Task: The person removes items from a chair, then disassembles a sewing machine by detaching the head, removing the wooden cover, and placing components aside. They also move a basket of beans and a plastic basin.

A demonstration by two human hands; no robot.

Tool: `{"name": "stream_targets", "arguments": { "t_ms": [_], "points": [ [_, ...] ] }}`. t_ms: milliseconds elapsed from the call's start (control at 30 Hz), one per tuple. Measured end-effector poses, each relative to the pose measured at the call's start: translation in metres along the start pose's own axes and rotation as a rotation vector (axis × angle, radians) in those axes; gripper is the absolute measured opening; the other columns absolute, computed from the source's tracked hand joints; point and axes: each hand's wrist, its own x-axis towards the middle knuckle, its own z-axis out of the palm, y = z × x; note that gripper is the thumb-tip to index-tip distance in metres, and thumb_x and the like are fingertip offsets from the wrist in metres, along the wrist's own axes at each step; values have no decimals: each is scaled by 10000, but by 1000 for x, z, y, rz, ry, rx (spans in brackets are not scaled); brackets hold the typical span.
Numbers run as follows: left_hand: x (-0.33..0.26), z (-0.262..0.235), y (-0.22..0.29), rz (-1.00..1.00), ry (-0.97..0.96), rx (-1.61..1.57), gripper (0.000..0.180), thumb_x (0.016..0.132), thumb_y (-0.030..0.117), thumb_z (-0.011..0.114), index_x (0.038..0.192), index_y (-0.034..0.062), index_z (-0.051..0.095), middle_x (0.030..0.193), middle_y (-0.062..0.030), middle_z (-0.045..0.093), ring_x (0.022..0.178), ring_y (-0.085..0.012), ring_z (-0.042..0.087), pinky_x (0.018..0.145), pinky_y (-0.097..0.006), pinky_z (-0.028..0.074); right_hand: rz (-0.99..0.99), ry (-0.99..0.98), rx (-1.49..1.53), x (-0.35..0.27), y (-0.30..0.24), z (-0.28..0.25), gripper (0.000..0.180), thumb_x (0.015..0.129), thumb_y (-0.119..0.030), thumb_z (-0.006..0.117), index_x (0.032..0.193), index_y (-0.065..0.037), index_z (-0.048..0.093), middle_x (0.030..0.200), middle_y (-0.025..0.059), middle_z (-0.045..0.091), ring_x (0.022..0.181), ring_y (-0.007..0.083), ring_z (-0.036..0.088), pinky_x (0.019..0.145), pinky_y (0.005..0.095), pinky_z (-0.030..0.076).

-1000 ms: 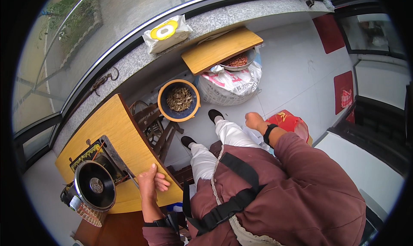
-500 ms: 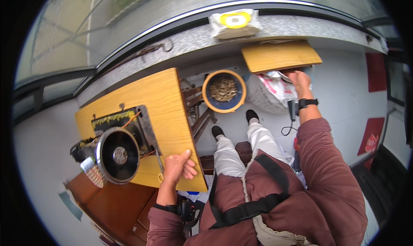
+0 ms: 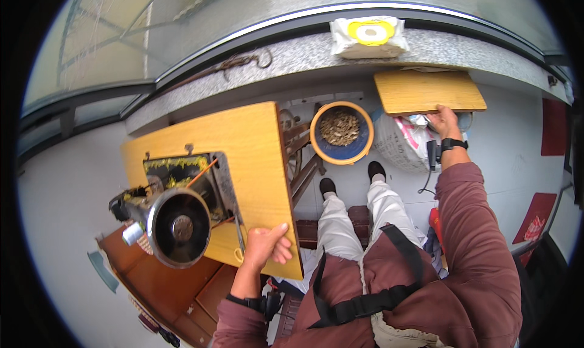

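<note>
My left hand point(image 3: 266, 248) rests at the right front corner of the wooden sewing table point(image 3: 258, 165), thumb stretched out and fingers loosely bent, holding nothing. Farther off on the right, my right hand point(image 3: 445, 123) has its fingers closed at the near edge of a small wooden board point(image 3: 429, 91). Just under that hand is a white woven sack point(image 3: 395, 142) with pink print, its mouth partly hidden by the board. A round basin point(image 3: 315, 147) with an orange rim holds small brownish pieces and stands between the table and the sack.
On the table sit a sewing machine point(image 3: 125, 203), a dark round metal bowl point(image 3: 159, 241), a thread spool point(image 3: 132, 233) and yellow-handled scissors point(image 3: 239, 254). A packet of wipes point(image 3: 369, 37) lies on the granite sill point(image 3: 304, 61). A black corded device point(image 3: 432, 153) hangs beside my right wrist.
My right hand has moved from the sack's mouth up to the board's near edge. The view has shifted, so the scene sits farther right. My left hand stays at the table corner.
</note>
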Motion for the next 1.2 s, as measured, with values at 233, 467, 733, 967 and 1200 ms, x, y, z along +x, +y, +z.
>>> {"name": "stream_targets", "arguments": {
  "t_ms": [233,467,733,967,1200],
  "points": [
    [-2,3,1,59,2,-19,424,910,287,630,656,-52,648,554,-180,637,373,-212,580,344,-261,439,26,-17,263,9,13,9,365,895,0,540,1245,9,438,1162,218,547,1018,401,602,791,590,542],
    [-1,1,3,4,11,-9,427,904,296,633,655,-51,635,560,-179,638,381,-205,580,355,-261,442,-48,-1,-102,6,11,0,291,907,-22,518,1198,-16,525,1154,139,614,1126,317,571,966,472,482],
    [-2,-2,2,29,-26,-51,459,882,364,670,673,-43,630,554,-165,634,379,-190,579,349,-244,436,19,-2,-57,31,8,-10,266,886,-11,574,1146,28,535,1109,205,598,1022,356,606,851,507,547],
    [-1,-4,-3,88,-55,-66,477,879,378,668,681,-53,627,547,-173,627,369,-196,573,331,-252,424,-218,140,-246,-32,-5,-18,230,812,107,498,1037,153,508,1009,238,596,817,318,671,700,361,626],
    [-2,-7,-9,174,-96,-29,484,890,404,640,681,-32,624,551,-172,634,370,-182,579,328,-246,424,-414,-241,-732,-140,24,-29,278,875,14,524,1146,78,518,988,164,629,819,248,677,621,352,601]
  ]
}}
